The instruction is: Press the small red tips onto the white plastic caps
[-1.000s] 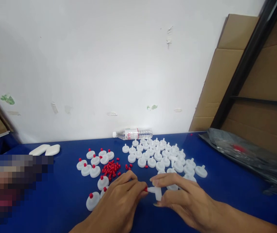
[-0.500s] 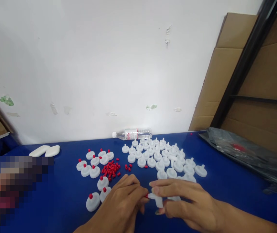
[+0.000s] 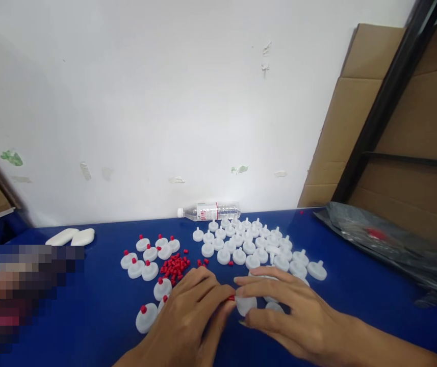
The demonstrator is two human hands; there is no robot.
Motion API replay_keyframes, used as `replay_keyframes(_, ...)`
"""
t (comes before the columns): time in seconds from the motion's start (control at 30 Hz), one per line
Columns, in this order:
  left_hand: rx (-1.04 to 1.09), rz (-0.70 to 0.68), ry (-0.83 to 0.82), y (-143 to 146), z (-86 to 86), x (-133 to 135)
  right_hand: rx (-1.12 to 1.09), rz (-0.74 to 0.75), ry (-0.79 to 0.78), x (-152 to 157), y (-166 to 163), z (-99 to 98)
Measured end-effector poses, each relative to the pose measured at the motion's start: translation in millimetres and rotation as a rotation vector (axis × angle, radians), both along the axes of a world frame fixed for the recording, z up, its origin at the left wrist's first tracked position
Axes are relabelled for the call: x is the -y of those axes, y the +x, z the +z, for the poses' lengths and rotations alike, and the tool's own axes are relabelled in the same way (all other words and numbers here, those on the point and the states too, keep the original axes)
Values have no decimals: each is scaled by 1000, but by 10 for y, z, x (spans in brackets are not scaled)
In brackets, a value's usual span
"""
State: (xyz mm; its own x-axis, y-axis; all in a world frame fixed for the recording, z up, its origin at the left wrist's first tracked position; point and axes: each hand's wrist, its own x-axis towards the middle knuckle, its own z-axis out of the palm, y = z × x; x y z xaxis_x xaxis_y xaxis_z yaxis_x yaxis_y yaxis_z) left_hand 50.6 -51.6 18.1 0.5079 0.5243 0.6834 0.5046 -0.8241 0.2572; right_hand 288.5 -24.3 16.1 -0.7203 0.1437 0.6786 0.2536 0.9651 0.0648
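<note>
Between the fingers and thumb of my left hand (image 3: 189,318) is a small red cap (image 3: 231,297), pinched at the tip of a white nozzle lid (image 3: 246,306). My right hand (image 3: 298,313) grips that lid by its round base, fingers bent over it and thumb below. The lid's spout is mostly hidden. Several white nozzle lids (image 3: 224,256) stand spout-up beyond my right hand, without red caps. To the left are several lids wearing red caps (image 3: 147,318). A pile of loose red caps (image 3: 175,266) lies just beyond my left hand.
A clear plastic bottle (image 3: 218,211) lies against the white wall (image 3: 203,102) at the blue table's (image 3: 103,285) back edge. Two white oval objects (image 3: 83,237) are at the left. Grey plastic bags (image 3: 379,239) and cardboard (image 3: 348,127) are at the right; a blurred patch covers the lower left.
The lid in my right hand has turned, so more of its round base shows. My left hand has shifted slightly up and closer to the lid, hiding more of the red-capped lid behind it.
</note>
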Motion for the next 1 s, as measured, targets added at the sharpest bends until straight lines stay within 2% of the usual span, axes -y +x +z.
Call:
replay_keyframes(0.1, -58, 56, 15, -19, 15, 2, 16, -17, -27, 25, -19, 67)
replay_keyframes(0.23, -239, 147, 19, -42, -29, -27, 29, -22, -57, 32, -30, 73)
replay_keyframes(0.33, -325, 154, 0, -42, -74, -40, 48, -23, -79, 33, -28, 45)
replay_keyframes(0.57, -377, 168, -43, -39, -109, -21, 82, -34, -82, 27, -35, 48)
replay_keyframes(0.77, -518, 222, -14, -66, -165, -41, 88, -51, -90, 15, -26, 24)
replay_keyframes(1.0, -685, 230, 13, -63, -160, -47, 146, -280, -217, -17, -40, -20)
